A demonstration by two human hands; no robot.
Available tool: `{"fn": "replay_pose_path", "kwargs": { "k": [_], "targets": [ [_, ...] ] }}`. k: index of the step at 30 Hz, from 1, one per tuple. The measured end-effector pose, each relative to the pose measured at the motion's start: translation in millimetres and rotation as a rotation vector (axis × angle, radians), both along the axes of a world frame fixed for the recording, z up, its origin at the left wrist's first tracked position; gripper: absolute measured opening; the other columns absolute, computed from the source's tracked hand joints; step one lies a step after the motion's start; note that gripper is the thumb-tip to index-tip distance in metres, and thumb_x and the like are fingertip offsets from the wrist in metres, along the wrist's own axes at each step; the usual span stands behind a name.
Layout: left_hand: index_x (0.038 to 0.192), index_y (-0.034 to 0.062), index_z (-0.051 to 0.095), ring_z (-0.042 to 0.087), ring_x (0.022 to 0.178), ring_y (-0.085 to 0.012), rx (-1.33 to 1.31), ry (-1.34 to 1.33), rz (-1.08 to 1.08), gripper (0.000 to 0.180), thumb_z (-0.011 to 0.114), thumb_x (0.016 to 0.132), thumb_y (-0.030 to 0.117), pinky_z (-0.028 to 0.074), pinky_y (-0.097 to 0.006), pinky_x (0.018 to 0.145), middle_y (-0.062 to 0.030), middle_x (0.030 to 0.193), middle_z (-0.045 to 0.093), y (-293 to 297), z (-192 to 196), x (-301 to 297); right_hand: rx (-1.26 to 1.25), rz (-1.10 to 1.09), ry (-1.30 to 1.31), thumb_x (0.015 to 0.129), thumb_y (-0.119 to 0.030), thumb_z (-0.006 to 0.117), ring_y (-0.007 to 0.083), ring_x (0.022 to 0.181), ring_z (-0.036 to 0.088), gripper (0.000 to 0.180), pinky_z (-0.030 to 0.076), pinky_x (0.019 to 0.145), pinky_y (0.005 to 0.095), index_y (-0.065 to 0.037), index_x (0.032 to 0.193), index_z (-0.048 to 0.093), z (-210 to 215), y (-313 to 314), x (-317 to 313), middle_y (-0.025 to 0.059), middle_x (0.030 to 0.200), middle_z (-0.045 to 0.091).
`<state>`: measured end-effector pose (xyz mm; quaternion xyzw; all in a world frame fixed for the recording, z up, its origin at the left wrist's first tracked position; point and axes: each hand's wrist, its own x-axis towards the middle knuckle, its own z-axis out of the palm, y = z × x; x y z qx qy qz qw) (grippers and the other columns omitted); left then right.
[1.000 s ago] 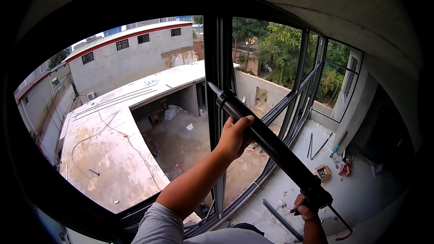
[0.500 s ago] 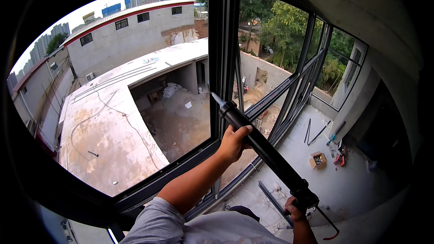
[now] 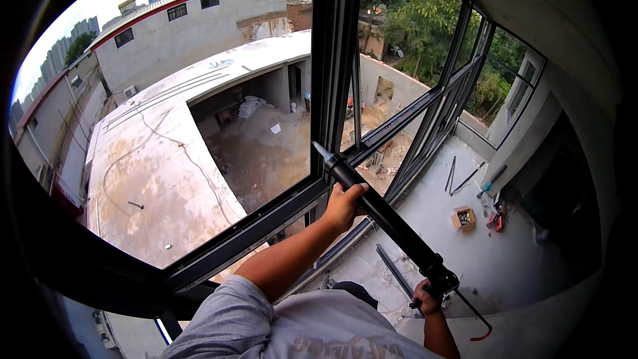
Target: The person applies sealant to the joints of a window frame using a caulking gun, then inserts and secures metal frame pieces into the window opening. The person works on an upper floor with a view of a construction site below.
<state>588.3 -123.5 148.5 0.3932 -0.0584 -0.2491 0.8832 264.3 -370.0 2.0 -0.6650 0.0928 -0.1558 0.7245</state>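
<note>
A long black caulking gun (image 3: 393, 221) slants across the middle of the view. Its pale nozzle (image 3: 322, 151) points up and left, with the tip at the dark upright of the window frame (image 3: 327, 46); whether it touches cannot be told. Around the front of the barrel my left hand (image 3: 344, 206) is closed, supporting it from below. My right hand (image 3: 427, 297) grips the handle at the rear end, its fingers partly hidden behind the gun. A bent rod with a red end (image 3: 480, 336) sticks out behind the handle.
A low sill rail (image 3: 246, 229) runs along the window. On the pale floor to the right lie an open cardboard box (image 3: 463, 220), red tools (image 3: 496, 219) and dark metal strips (image 3: 395, 269). Outside, a flat white roof (image 3: 153, 179) and an open-fronted shed lie far below.
The gun's nozzle has moved slightly down along the upright, toward the frame's lower corner. Both hands keep their hold. The view has shifted a little.
</note>
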Motion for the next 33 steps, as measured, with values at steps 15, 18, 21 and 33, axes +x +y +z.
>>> {"fn": "replay_pose_path", "kwargs": {
  "k": [15, 18, 21, 33],
  "targets": [
    [0.121, 0.0076, 0.045, 0.071, 0.091, -0.0302, 0.009, 0.165, -0.018, 0.039, 0.07, 0.092, 0.018, 0.064, -0.056, 0.081, -0.0122, 0.103, 0.063, -11.9, -63.8, 9.7, 0.05, -0.079, 0.154, 0.075, -0.019, 0.068, 0.0177, 0.05, 0.058, 0.021, 0.052, 0.05, 0.0327, -0.005, 0.088, 0.059, -6.9, -17.2, 2.6, 0.0065, 0.063, 0.057],
    [0.121, 0.0084, 0.044, 0.071, 0.092, -0.0298, 0.0, 0.187, -0.012, 0.039, 0.069, 0.093, 0.018, 0.064, -0.056, 0.081, -0.0117, 0.105, 0.062, -14.2, -75.5, 10.8, 0.007, -0.078, 0.193, 0.076, -0.022, 0.067, 0.0181, 0.048, 0.056, 0.021, 0.051, 0.049, 0.032, -0.006, 0.081, 0.054, -14.3, -23.2, 6.6, 0.0075, 0.059, 0.056],
    [0.122, 0.0095, 0.044, 0.071, 0.093, -0.0296, -0.009, 0.211, -0.036, 0.039, 0.069, 0.093, 0.018, 0.064, -0.056, 0.082, -0.0112, 0.106, 0.062, -14.3, -90.1, 13.6, 0.009, -0.1, 0.208, 0.076, -0.022, 0.067, 0.018, 0.048, 0.056, 0.022, 0.051, 0.049, 0.0322, -0.006, 0.082, 0.054, -9.3, -22.7, 7.2, 0.0073, 0.059, 0.056],
    [0.12, 0.0091, 0.046, 0.07, 0.092, -0.0287, 0.028, 0.27, 0.008, 0.036, 0.068, 0.093, 0.02, 0.062, -0.055, 0.083, -0.0107, 0.104, 0.062, -14.3, -107.9, 9.7, 0.049, 0.005, 0.25, 0.075, -0.01, 0.069, 0.0216, 0.066, 0.065, 0.026, 0.06, 0.065, 0.0398, -0.005, 0.098, 0.058, -3.9, -38.1, 0.8, 0.0091, 0.082, 0.062]
  ]
}}
